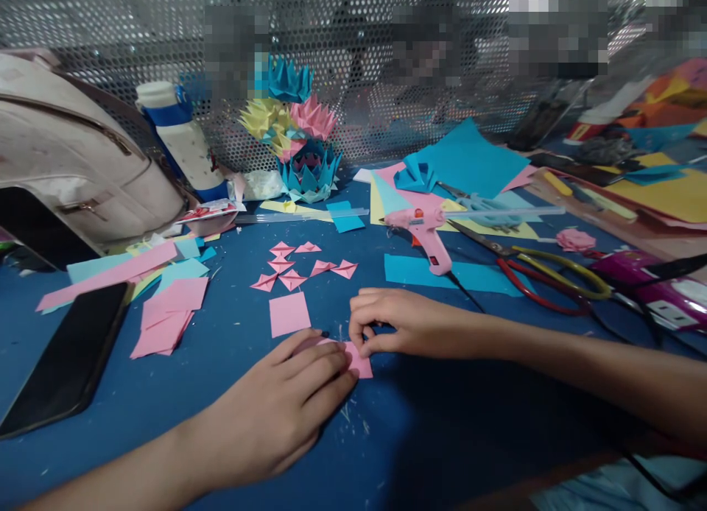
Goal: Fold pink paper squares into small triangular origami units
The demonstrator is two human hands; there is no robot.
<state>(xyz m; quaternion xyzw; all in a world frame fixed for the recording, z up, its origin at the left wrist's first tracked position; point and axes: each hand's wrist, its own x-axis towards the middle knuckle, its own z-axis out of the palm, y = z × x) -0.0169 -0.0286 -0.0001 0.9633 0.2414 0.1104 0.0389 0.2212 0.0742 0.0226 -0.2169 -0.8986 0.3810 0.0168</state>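
Observation:
On the blue table (221, 393), my left hand (287, 400) lies with its fingers extended over a piece of pink paper (360, 362), pressing it flat. My right hand (387, 321) touches the right end of that paper, thumb and index finger curled together at its edge. A pink square (290, 314) lies just beyond my left hand. Several small folded pink pieces (280, 264) sit farther back. To the left is a stack of pink paper squares (166, 327).
A pink glue gun (423, 231) and scissors (544, 275) lie behind my right hand. Folded paper flowers (309, 165) and a white bottle (188, 143) stand at the back. On the left are a phone (71, 356) and a bag (71, 150).

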